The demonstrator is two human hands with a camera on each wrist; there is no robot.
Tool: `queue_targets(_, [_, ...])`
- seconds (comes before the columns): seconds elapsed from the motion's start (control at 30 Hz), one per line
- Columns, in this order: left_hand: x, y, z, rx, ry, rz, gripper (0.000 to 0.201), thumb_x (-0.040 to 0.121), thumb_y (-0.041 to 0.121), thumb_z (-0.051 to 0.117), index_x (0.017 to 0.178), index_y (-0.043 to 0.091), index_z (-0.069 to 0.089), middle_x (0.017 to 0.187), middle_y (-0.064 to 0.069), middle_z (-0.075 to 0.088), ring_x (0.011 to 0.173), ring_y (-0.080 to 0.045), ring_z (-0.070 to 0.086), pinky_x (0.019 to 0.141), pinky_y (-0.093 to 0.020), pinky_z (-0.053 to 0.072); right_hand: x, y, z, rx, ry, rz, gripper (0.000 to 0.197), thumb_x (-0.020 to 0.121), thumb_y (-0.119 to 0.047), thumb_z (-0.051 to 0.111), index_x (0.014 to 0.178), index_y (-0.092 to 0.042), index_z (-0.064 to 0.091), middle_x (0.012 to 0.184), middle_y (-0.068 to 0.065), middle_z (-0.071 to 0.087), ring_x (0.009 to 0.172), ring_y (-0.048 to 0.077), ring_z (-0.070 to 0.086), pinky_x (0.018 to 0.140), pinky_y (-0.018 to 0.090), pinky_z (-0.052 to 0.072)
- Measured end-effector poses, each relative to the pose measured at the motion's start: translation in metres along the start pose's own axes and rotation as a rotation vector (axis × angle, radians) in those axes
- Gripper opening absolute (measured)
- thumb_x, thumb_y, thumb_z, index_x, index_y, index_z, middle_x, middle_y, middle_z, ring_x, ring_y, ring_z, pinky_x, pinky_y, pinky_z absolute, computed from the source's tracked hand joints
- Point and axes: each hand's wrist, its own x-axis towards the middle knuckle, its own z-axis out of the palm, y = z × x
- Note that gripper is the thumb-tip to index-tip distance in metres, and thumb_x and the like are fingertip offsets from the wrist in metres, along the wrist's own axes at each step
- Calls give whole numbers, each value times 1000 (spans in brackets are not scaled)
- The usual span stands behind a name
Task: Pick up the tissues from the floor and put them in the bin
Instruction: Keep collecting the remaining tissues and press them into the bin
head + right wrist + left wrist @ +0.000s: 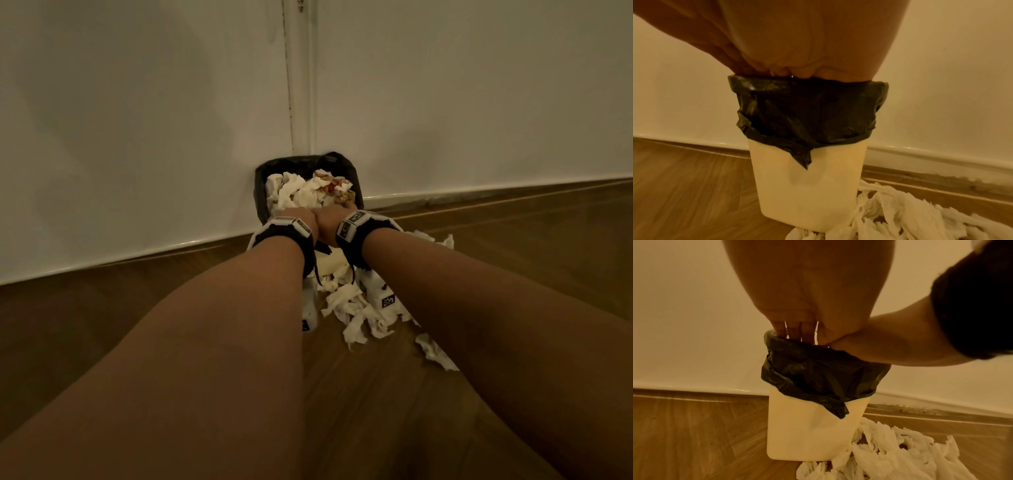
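A cream bin (262, 205) (807, 434) (807, 194) with a black liner (818, 369) (807, 110) stands on the floor against the wall. Crumpled white tissues (298, 192) fill it to the brim. My left hand (299, 214) (797, 305) and right hand (334, 217) (797, 48) are side by side and touching at the bin's near rim. Their fingers reach down past the liner onto the pile, and the fingertips are hidden. More torn tissues (352, 308) (890, 451) (900, 219) lie on the floor in front of the bin and to its right.
Some food scraps with red bits (330, 188) sit among the tissues at the back of the bin. A white wall (137, 120) with a skirting edge runs behind it. Wooden floor (342, 411) spreads on both sides.
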Motion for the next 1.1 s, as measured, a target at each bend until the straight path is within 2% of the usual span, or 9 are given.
queue_targets(0.13, [-11, 6, -5, -76, 179, -97, 50, 97, 26, 38, 144, 16, 30, 150, -10, 25, 137, -30, 24, 111, -45, 24, -21, 5, -6, 46, 82, -33, 33, 98, -27, 33, 120, -15, 55, 123, 9, 57, 115, 28, 51, 103, 41, 33])
queue_targets(0.23, [-22, 15, -11, -28, 391, 21, 36, 93, 24, 44, 129, 20, 51, 138, -8, 37, 129, -28, 33, 106, -44, 30, -41, 18, -12, 122, 166, -45, 35, 100, -23, 30, 117, -9, 57, 120, 13, 58, 109, 30, 55, 96, 38, 43])
queue_targets(0.37, [-40, 31, -9, -117, 604, 235, 29, 90, 18, 45, 117, 15, 54, 126, -8, 47, 114, -28, 47, 94, -40, 40, -65, 47, -16, 187, 368, -4, 32, 97, -17, 35, 123, -9, 53, 123, 13, 52, 113, 30, 47, 95, 41, 41])
queue_targets(0.5, [-53, 48, 16, -183, 448, 318, 19, 93, 23, 43, 107, 19, 55, 116, -5, 50, 95, -26, 55, 78, -36, 45, -90, 86, 3, 332, 416, 134, 31, 97, -15, 34, 113, -6, 60, 115, 14, 57, 110, 29, 49, 93, 37, 41])
queue_targets(0.6, [-54, 57, 44, -189, 208, 298, 22, 94, 24, 41, 112, 22, 52, 115, -3, 54, 99, -25, 56, 77, -34, 44, -109, 106, 29, 407, 355, 217, 32, 98, -15, 33, 111, -5, 60, 114, 15, 60, 105, 30, 54, 88, 34, 43])
queue_targets(0.7, [-50, 64, 82, -149, 29, 269, 27, 93, 26, 43, 119, 22, 51, 118, -4, 58, 104, -25, 56, 80, -34, 46, -128, 117, 62, 500, 242, 284, 30, 96, -15, 36, 116, -12, 59, 119, 11, 60, 107, 28, 56, 86, 31, 43])
queue_targets(0.8, [-47, 73, 120, -156, -104, 204, 36, 90, 31, 52, 124, 19, 48, 129, -8, 48, 113, -28, 52, 90, -38, 46, -142, 117, 99, 504, 47, 320, 33, 96, -15, 37, 124, -17, 54, 127, 9, 56, 111, 27, 55, 85, 31, 43])
queue_targets(0.97, [-34, 80, 164, -111, -36, 124, 76, 81, 48, 61, 143, 23, 25, 148, -9, 24, 132, -35, 31, 105, -45, 35, -150, 108, 144, 432, -123, 255, 36, 94, -11, 42, 130, -14, 48, 131, 11, 50, 120, 27, 48, 101, 34, 36])
queue_targets(1.1, [-18, 74, 184, -182, -14, 17, 92, 76, 60, 62, 147, 24, 15, 154, -5, 12, 138, -35, 20, 108, -47, 29, -147, 102, 161, 427, -73, 238, 34, 95, -14, 41, 127, -13, 51, 127, 12, 51, 116, 29, 49, 94, 37, 41])
